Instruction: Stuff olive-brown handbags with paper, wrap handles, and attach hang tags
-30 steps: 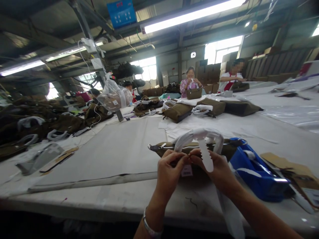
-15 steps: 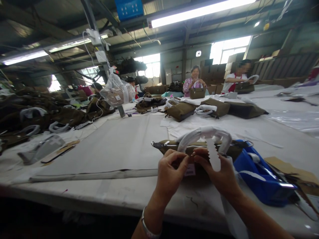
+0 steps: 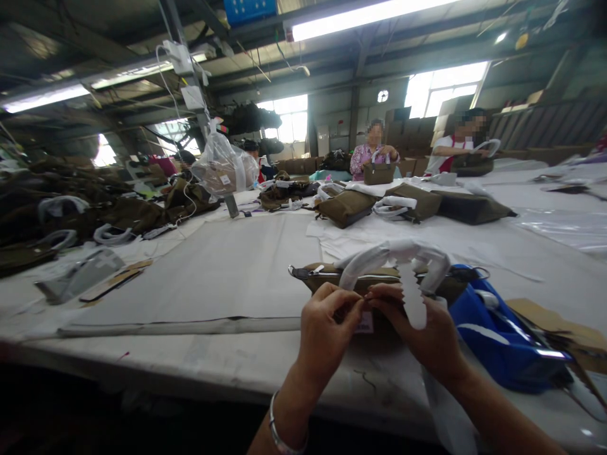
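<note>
An olive-brown handbag [image 3: 310, 281] with a zip top lies on the table in front of me. Its handle [image 3: 367, 260] arches up, wrapped in white translucent film. My left hand [image 3: 325, 332] and my right hand [image 3: 429, 335] meet at the bag's near side, thumbs and fingertips pinched together. What they pinch is too small to make out. A pale label [image 3: 365, 323] shows just below the fingertips. Hanging from the handle, a white strip with a notched edge [image 3: 413, 300] passes in front of my right hand.
To the right sits a blue plastic container [image 3: 496, 351] beside brown card pieces [image 3: 564, 325]. More olive bags [image 3: 348, 207] stand across the table. Farther left are a grey tape dispenser-like object [image 3: 78, 278] and heaped dark bags [image 3: 123, 215]. Two co-workers [image 3: 363, 158] handle bags opposite.
My fingertips have come closer together at the bag's near side. The notched strip has shifted slightly right. The co-worker in the patterned top has lowered their hands towards a bag.
</note>
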Action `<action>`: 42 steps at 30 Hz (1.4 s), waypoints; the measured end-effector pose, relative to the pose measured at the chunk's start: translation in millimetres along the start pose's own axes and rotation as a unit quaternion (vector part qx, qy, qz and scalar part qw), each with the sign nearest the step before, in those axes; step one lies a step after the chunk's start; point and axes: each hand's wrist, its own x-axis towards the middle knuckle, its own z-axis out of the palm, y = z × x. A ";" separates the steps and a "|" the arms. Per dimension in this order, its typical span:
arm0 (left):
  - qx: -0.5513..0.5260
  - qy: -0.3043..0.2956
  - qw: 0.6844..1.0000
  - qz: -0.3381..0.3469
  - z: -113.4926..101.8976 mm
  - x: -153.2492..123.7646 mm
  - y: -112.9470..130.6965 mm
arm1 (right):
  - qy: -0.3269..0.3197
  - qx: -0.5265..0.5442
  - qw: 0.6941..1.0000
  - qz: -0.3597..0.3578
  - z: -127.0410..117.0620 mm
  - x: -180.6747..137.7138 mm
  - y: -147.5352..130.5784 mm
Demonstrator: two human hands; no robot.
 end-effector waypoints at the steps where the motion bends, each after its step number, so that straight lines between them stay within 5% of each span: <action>1: 0.010 -0.001 1.000 0.004 0.0 -0.6 -0.4 | -0.001 -0.009 1.000 -0.020 -0.1 0.5 -0.1; 10: 0.023 0.000 1.000 0.021 3.7 -3.4 -3.8 | 0.012 -0.066 0.992 -0.111 3.6 0.3 -2.7; 25: -0.034 -0.017 0.998 -0.059 4.4 1.0 -14.8 | 0.019 -0.043 0.993 -0.108 5.6 -2.9 4.3; 42: -0.047 -0.013 0.998 -0.035 7.7 3.9 -15.3 | -0.017 -0.030 0.998 -0.053 6.3 -3.5 2.0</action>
